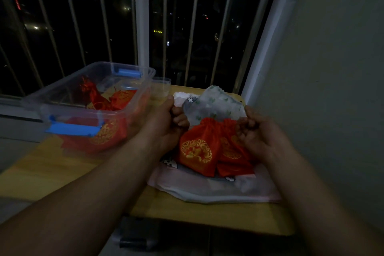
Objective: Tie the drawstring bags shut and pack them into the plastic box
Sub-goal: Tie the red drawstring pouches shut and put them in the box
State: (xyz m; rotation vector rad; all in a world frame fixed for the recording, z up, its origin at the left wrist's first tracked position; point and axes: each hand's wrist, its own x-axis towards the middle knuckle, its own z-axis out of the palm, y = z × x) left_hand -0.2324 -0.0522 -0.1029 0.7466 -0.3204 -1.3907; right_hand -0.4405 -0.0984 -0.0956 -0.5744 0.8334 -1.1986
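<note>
A red drawstring bag [197, 149] with a gold emblem stands on the cloth at table centre, its neck cinched. A second red bag [232, 151] lies against its right side. My left hand [168, 122] is curled into a fist just left of the cinched neck. To the right of the neck, my right hand [255, 131] has its fingers curled too. Both seem to pinch the bag's cords, which are too thin to make out in the dim light. The clear plastic box [149, 72] with blue latches sits at the left, with several red bags [116, 100] inside.
White sheer bags with green print [216, 104] lie behind the red ones. A pale pink cloth [207, 191] is spread beneath them on the wooden table [62, 172]. Window bars run along the back and a wall stands close on the right.
</note>
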